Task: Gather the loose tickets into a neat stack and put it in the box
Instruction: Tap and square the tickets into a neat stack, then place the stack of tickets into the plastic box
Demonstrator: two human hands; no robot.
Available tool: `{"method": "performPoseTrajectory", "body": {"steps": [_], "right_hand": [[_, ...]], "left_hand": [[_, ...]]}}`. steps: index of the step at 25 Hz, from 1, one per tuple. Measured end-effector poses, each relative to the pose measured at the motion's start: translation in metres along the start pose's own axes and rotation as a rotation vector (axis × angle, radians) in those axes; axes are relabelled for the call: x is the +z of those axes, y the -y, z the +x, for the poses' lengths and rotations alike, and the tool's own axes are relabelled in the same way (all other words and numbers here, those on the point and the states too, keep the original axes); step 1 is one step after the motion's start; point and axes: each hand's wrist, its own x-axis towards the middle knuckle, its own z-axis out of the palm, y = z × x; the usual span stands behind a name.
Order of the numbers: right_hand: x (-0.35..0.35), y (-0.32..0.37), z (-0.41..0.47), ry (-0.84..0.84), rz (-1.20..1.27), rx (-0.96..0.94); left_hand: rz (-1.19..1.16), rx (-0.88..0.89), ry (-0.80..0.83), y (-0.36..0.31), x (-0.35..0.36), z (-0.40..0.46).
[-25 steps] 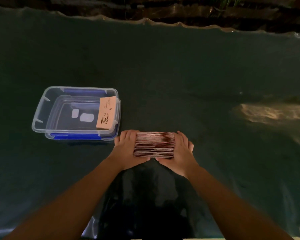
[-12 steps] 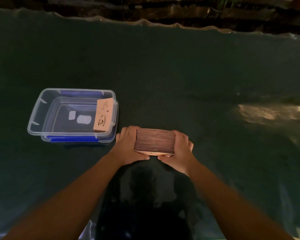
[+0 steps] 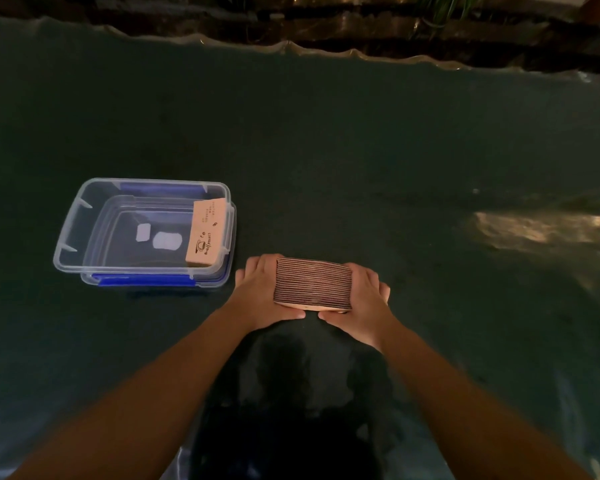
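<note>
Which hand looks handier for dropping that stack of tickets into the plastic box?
Probably the left hand: the box sits on its side. The right hand would have to cross over. Both now clasp the stack.

Pretty dim shot overall. Everything sits on a dark green cloth (image 3: 326, 140) that covers basically the whole surface, with its far edge wavy and rumpled. There's a pale patch of light (image 3: 541, 230) on the cloth over on the right. Past the far edge is some dark brownish ground, and a bit of green plant (image 3: 444, 8) pokes in at the far right.
</note>
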Motion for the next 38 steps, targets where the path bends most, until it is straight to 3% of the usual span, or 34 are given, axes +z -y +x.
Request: {"method": "performPoseTrajectory", "body": {"steps": [6,12,20,29,33,38], "right_hand": [[-0.011,0.012,-0.004,0.059,0.197,0.098],[-0.022,0.038,-0.015,0.118,0.710,0.103],[-0.036,0.120,-0.014,0.146,1.002,0.162],[-0.024,0.218,0.001,0.168,0.917,0.197],[-0.015,0.262,0.022,0.171,0.909,0.162],[0.013,0.320,0.054,0.237,0.713,0.166]], "left_hand": [[-0.220,-0.011,0.045,0.001,-0.012,-0.004],[-0.736,-0.001,0.202,0.001,-0.052,-0.017],[-1.362,-0.021,0.131,-0.017,-0.101,-0.031],[-1.331,-0.081,-0.048,0.014,-0.165,-0.044],[-1.311,-0.120,-0.020,0.060,-0.202,-0.048],[-1.246,-0.230,0.003,0.112,-0.231,-0.044]]}}
